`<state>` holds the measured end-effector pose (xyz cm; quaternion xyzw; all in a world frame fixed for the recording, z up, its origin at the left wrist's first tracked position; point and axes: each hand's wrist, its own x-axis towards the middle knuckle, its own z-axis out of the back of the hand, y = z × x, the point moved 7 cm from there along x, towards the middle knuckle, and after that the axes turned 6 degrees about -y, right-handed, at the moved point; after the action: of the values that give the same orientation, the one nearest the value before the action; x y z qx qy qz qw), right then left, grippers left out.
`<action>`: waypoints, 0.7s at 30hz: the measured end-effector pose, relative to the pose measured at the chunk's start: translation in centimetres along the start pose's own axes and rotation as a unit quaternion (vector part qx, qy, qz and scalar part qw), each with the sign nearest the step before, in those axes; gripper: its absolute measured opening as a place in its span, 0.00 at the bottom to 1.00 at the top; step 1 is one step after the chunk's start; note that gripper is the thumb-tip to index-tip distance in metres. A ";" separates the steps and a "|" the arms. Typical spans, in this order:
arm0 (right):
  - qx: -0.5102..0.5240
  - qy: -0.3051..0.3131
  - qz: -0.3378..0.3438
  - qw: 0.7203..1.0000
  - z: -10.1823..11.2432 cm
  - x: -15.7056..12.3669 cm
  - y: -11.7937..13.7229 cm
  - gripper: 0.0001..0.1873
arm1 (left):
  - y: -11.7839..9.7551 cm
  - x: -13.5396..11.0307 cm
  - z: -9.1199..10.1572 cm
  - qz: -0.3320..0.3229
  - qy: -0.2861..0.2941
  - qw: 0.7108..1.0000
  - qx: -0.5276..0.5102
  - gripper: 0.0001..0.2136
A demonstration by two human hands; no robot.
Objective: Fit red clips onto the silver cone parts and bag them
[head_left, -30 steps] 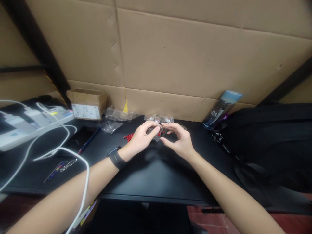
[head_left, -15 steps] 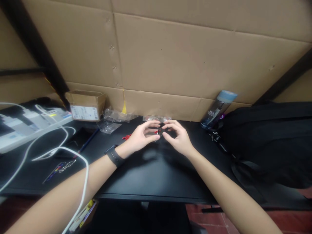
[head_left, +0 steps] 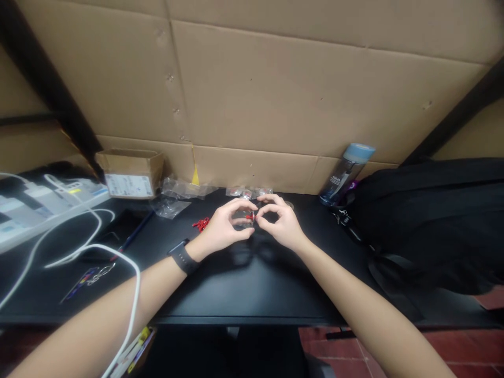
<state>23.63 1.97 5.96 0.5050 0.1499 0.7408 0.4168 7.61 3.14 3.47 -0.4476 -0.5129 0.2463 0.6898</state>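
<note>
My left hand [head_left: 223, 224] is curled around a small clear, rounded piece [head_left: 241, 214], its thumb and fingers gripping the rim. A bit of red cord [head_left: 250, 216] shows at this clear piece, between the two hands. Thumb and index fingertip of my right hand [head_left: 282, 224] meet in a pinch at the end of the red cord. The exact kind of the clear piece is too small to make out. Beside my left wrist, a bunch of red cords [head_left: 200, 224] lies on the black table [head_left: 252, 289].
Clear packets with small round pieces [head_left: 246, 193] lie behind my hands. At the left are crumpled plastic bags [head_left: 173, 207], an open cardboard box [head_left: 129, 173], a power strip [head_left: 47, 210] and white cables. A water bottle [head_left: 344, 173] and black bag [head_left: 429, 226] stand right.
My right thumb and index finger have closed from a gap into a pinch at the red cord. The whole view has shifted slightly.
</note>
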 end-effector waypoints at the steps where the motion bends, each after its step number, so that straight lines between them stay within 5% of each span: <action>1: -0.002 -0.004 0.000 1.000 0.1 0.0 0.0 0.02 | 0.0 0.0 0.0 -0.004 -0.005 1.000 0.012 0.19; 10: -0.026 -0.001 0.019 0.999 1.8 0.6 0.4 0.06 | -1.1 0.0 -0.2 -0.052 0.013 0.987 0.151 0.18; 15: -0.109 0.113 0.077 0.985 0.9 0.1 0.9 0.07 | -1.2 -0.7 -1.2 -0.100 0.139 0.925 0.340 0.16; 21: -0.144 0.229 0.074 0.960 0.5 -0.6 -0.1 0.06 | -0.8 -1.7 -2.2 -0.114 0.227 0.890 0.379 0.11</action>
<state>24.23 1.52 5.75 0.2663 0.0951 0.8790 0.3840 8.95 0.61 3.19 -0.1350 -0.2576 0.2336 0.9278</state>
